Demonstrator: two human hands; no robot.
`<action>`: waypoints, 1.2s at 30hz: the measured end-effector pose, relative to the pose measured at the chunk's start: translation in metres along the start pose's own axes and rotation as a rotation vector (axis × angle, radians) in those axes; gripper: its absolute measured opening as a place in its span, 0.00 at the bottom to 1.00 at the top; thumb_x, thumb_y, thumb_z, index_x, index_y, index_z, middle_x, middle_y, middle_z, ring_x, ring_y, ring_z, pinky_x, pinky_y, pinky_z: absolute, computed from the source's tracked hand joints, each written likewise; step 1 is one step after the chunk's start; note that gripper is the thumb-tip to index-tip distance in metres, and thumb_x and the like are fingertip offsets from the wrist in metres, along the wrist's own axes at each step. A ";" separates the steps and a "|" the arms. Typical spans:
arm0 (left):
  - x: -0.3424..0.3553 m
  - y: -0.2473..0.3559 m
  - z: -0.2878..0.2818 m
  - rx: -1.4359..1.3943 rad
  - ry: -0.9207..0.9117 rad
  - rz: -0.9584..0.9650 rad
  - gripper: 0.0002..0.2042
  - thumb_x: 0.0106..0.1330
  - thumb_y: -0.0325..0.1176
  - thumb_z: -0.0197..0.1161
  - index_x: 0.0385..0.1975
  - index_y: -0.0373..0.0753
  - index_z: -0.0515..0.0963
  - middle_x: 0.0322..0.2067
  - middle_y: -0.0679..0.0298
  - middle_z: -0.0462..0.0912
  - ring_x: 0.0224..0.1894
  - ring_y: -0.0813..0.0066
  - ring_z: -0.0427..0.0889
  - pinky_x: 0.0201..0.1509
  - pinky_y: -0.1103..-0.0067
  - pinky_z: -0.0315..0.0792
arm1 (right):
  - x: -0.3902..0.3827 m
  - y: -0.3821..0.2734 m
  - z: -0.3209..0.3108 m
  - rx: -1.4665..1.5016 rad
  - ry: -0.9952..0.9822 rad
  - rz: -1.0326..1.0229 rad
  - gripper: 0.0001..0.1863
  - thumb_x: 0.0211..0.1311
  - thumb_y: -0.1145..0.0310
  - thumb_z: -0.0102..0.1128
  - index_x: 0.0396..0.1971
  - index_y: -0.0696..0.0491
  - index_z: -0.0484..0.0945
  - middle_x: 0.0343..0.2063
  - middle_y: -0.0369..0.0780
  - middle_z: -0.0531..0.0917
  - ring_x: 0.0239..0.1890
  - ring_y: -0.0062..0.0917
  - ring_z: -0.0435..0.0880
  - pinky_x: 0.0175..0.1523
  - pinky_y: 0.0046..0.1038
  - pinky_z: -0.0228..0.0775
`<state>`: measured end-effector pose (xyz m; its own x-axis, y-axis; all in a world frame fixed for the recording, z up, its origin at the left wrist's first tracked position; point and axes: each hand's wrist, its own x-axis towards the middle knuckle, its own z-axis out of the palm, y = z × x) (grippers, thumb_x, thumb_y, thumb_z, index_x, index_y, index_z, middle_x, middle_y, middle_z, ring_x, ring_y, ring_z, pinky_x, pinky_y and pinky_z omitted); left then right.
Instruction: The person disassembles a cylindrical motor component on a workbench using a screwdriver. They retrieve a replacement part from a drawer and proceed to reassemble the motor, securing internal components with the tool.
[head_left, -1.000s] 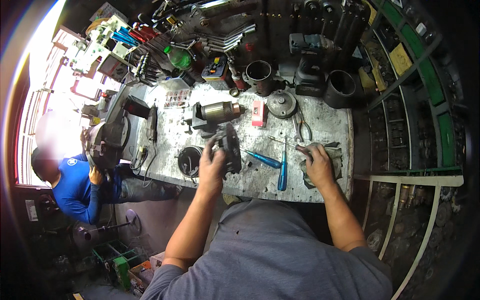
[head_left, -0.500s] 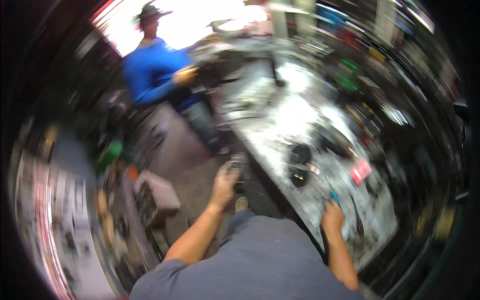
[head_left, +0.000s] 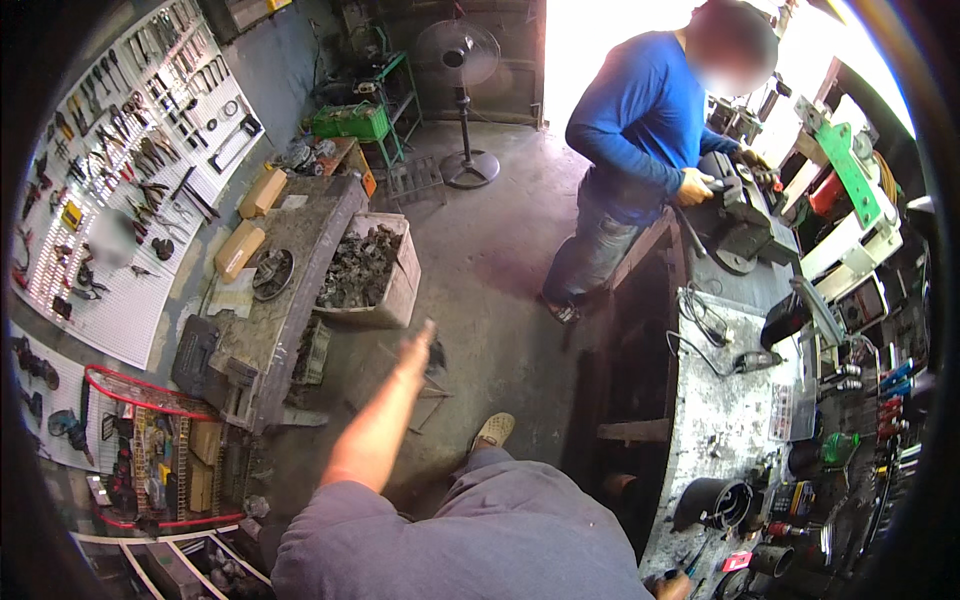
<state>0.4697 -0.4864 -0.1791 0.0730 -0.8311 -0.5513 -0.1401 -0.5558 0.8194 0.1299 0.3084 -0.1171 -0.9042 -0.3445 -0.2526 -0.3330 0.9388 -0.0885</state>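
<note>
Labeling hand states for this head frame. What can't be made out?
- Left hand: extended away, seen end-on and small; whether it grips the small dark object at its tip is unclear.
- Right hand: cut off by the lower edge beside the grey speckled workbench; grasp unreadable.
- Small tools on the white pegboard wall: too small and fisheye-bent to identify individually.

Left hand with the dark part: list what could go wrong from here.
1. The left hand is stretched out over the bare concrete floor with a small dark part; how firmly it is held is hard to tell, so it might drop.
2. The right hand rests at the cluttered workbench edge, barely in view; it could knock tools off.
</note>
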 end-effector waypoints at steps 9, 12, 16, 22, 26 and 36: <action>0.171 0.122 -0.113 0.327 0.255 0.399 0.59 0.65 0.62 0.77 0.84 0.29 0.52 0.79 0.34 0.63 0.81 0.43 0.65 0.84 0.60 0.60 | -0.033 -0.151 -0.016 0.132 -0.103 -0.059 0.13 0.61 0.64 0.77 0.37 0.58 0.88 0.24 0.48 0.86 0.26 0.38 0.80 0.36 0.43 0.76; 0.134 0.080 -0.053 0.486 0.035 0.421 0.51 0.65 0.53 0.80 0.79 0.28 0.62 0.74 0.34 0.72 0.77 0.42 0.73 0.80 0.58 0.67 | -0.030 -0.223 -0.015 0.267 -0.091 -0.059 0.15 0.64 0.64 0.77 0.43 0.57 0.88 0.25 0.44 0.88 0.25 0.38 0.80 0.35 0.42 0.76; 0.011 0.039 0.056 0.694 -0.572 0.554 0.36 0.67 0.45 0.79 0.71 0.36 0.76 0.65 0.42 0.83 0.69 0.46 0.82 0.73 0.60 0.76 | 0.003 -0.318 -0.029 0.472 0.078 0.063 0.12 0.53 0.75 0.71 0.39 0.61 0.89 0.40 0.53 0.91 0.46 0.50 0.91 0.56 0.43 0.82; -0.173 0.062 0.174 0.647 -1.432 0.962 0.27 0.65 0.37 0.78 0.64 0.37 0.83 0.60 0.50 0.87 0.61 0.53 0.87 0.68 0.64 0.79 | 0.006 -0.387 -0.092 0.879 0.085 -0.035 0.13 0.74 0.64 0.69 0.49 0.58 0.89 0.40 0.46 0.93 0.39 0.31 0.92 0.49 0.36 0.84; -0.253 0.075 0.199 0.500 -1.798 1.065 0.24 0.64 0.30 0.79 0.60 0.37 0.85 0.56 0.51 0.89 0.55 0.55 0.90 0.63 0.66 0.82 | -0.017 -0.400 -0.116 1.349 -0.027 0.193 0.13 0.76 0.67 0.69 0.50 0.61 0.88 0.36 0.41 0.91 0.36 0.23 0.89 0.46 0.31 0.84; -0.318 0.018 0.244 0.703 -1.727 0.901 0.23 0.67 0.29 0.77 0.62 0.35 0.84 0.54 0.52 0.92 0.55 0.61 0.92 0.63 0.69 0.83 | -0.079 -0.282 -0.082 1.508 0.229 0.436 0.12 0.77 0.73 0.65 0.54 0.63 0.86 0.39 0.42 0.91 0.38 0.23 0.92 0.44 0.28 0.85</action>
<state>0.2031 -0.2281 -0.0273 -0.9558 0.2938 -0.0093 0.1004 0.3559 0.9291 0.2733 0.0704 0.0065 -0.9210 0.0786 -0.3815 0.3861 0.0555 -0.9208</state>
